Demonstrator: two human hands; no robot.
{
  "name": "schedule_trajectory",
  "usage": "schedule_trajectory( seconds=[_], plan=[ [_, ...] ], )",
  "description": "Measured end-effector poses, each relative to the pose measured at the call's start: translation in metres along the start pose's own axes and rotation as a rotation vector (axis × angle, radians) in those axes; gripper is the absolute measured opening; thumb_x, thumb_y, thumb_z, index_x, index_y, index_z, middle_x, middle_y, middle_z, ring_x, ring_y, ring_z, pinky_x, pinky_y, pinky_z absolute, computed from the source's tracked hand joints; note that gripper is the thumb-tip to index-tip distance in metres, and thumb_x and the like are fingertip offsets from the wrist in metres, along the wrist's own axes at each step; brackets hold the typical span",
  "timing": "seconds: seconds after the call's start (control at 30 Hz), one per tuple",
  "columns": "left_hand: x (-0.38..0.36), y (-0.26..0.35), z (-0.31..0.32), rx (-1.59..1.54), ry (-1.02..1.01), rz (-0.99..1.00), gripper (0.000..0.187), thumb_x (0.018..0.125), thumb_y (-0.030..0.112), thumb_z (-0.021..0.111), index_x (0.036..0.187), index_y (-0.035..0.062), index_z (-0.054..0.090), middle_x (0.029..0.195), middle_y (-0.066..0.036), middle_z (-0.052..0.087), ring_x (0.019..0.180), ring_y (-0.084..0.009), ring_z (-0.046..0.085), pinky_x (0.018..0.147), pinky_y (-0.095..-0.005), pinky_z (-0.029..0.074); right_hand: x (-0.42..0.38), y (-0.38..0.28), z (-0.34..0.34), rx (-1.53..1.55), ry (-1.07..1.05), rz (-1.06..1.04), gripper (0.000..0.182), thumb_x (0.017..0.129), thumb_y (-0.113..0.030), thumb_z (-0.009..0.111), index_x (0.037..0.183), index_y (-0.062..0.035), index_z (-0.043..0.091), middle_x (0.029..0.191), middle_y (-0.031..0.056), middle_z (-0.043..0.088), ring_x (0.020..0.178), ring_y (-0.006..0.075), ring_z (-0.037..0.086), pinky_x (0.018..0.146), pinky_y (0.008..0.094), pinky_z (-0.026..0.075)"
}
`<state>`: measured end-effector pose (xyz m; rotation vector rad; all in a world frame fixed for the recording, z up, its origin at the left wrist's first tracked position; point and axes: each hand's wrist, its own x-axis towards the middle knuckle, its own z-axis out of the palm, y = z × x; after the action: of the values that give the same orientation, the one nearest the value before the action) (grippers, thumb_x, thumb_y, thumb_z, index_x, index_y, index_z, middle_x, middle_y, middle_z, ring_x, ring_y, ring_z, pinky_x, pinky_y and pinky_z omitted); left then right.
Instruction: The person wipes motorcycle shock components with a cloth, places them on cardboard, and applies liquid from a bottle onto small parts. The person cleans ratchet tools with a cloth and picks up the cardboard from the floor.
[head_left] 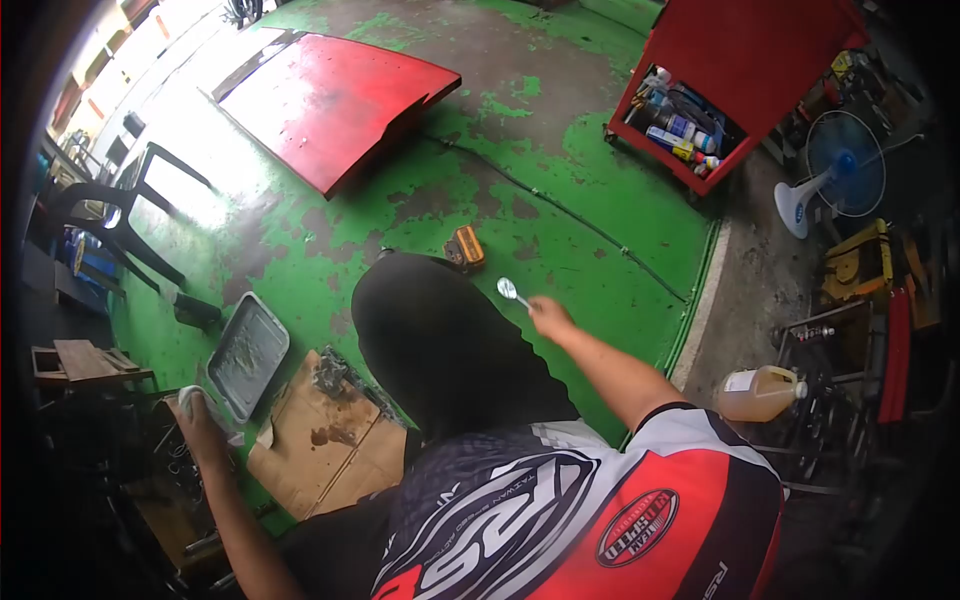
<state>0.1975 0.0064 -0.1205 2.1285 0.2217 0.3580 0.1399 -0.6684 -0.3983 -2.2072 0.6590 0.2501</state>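
My right hand [552, 319] is closed round the handle of a shiny metal spoon [508, 289], held out over the green floor beyond my knee. On the far left, my left hand [203, 425] is wrapped round a crumpled whitish cloth [188, 399]; its fingers are partly hidden. Close to that hand lies a grey tray [248, 358] with a wet-looking bottom. Beside the tray, stained cardboard [325, 435] covers part of the floor, with a dirty grey lump [330, 375] at its edge. A yellow and black power tool or battery [465, 248] sits past my knee.
A red car panel [345, 95] lies ahead. At the upper right stands a red cart [740, 75] holding bottles and cans. A fan [845, 165] and a jug [760, 393] are at right, a dark chair [125, 215] at left. A cable [560, 207] crosses the floor.
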Motion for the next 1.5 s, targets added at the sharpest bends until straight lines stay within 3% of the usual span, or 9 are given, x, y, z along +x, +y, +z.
schedule_trajectory(
  seconds=[0.23,0.3,0.37,0.53,0.67,0.8,1.03,1.2,1.5],
  plan=[
    [-0.03,0.074,0.058,-0.207,0.11,-0.099,0.031,0.104,0.025,0.05,0.115,-0.0013,0.061,0.106,-0.006,0.061,0.096,-0.0173,0.057,0.091,-0.0316,0.046,-0.021,0.01,0.025,-0.083,0.053,0.02,0.03,0.092,-0.02,0.061,0.121,-0.0161,0.064,0.106,0.0187,0.071,0.098,0.0403,0.067,0.085,0.0514,0.053],
    [-0.038,0.129,0.064,0.082,-0.096,0.215,0.027,0.105,0.024,0.053,0.123,0.0041,0.057,0.111,-0.004,0.057,0.105,-0.0137,0.052,0.097,-0.0294,0.041,0.037,0.029,0.045,-0.124,-0.057,0.134,0.033,0.088,-0.019,0.064,0.121,-0.0129,0.065,0.109,0.0192,0.07,0.102,0.041,0.066,0.09,0.0514,0.052],
    [-0.039,0.154,0.071,-0.009,-0.078,0.154,0.03,0.101,0.012,0.055,0.129,0.0029,0.051,0.116,-0.008,0.057,0.106,-0.0162,0.053,0.094,-0.029,0.043,0.041,-0.024,0.02,-0.37,0.198,-0.151,0.036,0.086,-0.02,0.068,0.119,-0.0085,0.066,0.113,0.0191,0.068,0.108,0.0386,0.063,0.097,0.0497,0.049],
    [-0.046,0.169,0.08,-0.361,-0.274,0.183,0.071,0.08,-0.004,0.055,0.144,0.0091,0.025,0.107,-0.009,0.052,0.09,-0.0123,0.052,0.079,-0.0269,0.046,0.066,-0.256,-0.079,0.462,0.27,-0.713,0.028,0.098,-0.017,0.062,0.123,-0.0067,0.065,0.106,0.0098,0.071,0.096,0.022,0.066,0.088,0.0361,0.052],
    [-0.052,0.181,0.07,-0.719,-0.416,0.065,0.083,0.073,0.01,0.06,0.146,0.0111,0.021,0.112,-0.012,0.051,0.084,-0.0133,0.054,0.073,-0.0254,0.048,-0.089,-0.437,-0.137,0.353,-0.216,-1.224,0.029,0.095,-0.021,0.067,0.121,-0.0072,0.066,0.106,0.0079,0.069,0.093,0.017,0.065,0.084,0.0335,0.051],
    [-0.051,0.181,0.066,-1.042,-0.477,0.116,0.093,0.072,0.023,0.061,0.153,0.0147,0.017,0.117,-0.013,0.052,0.083,-0.0142,0.059,0.073,-0.0256,0.052,-0.191,-0.492,-0.093,0.005,-0.504,-1.535,0.039,0.094,-0.017,0.066,0.13,-0.005,0.059,0.102,0.0136,0.067,0.093,0.0252,0.067,0.085,0.038,0.052],
    [-0.054,0.177,0.052,-1.089,-0.199,0.059,0.088,0.076,0.032,0.057,0.153,0.0146,0.018,0.122,-0.011,0.052,0.109,-0.0203,0.056,0.092,-0.0342,0.05,-0.22,-0.515,-0.015,0.166,-0.468,-1.542,0.035,0.09,-0.013,0.067,0.123,-0.0049,0.064,0.098,0.0211,0.067,0.088,0.0369,0.067,0.079,0.0443,0.052],
    [-0.052,0.17,0.038,-0.736,-0.133,0.21,0.049,0.099,0.008,0.053,0.139,0.0087,0.024,0.121,-0.011,0.049,0.106,-0.0162,0.054,0.089,-0.032,0.047,-0.207,-0.534,-0.011,0.103,-0.534,-1.404,0.017,0.09,-0.014,0.068,0.1,-0.0007,0.07,0.075,0.021,0.065,0.072,0.0369,0.067,0.067,0.0427,0.051],
    [-0.051,0.178,0.058,-0.677,0.135,0.108,0.026,0.109,0.035,0.044,0.114,0.0094,0.044,0.093,-0.002,0.048,0.082,-0.009,0.049,0.073,-0.0267,0.046,-0.213,-0.525,0.006,0.218,-0.571,-1.3,0.027,0.098,-0.021,0.064,0.083,0.0013,0.063,0.063,0.0138,0.059,0.058,0.0295,0.059,0.058,0.0403,0.046]
  ],
)
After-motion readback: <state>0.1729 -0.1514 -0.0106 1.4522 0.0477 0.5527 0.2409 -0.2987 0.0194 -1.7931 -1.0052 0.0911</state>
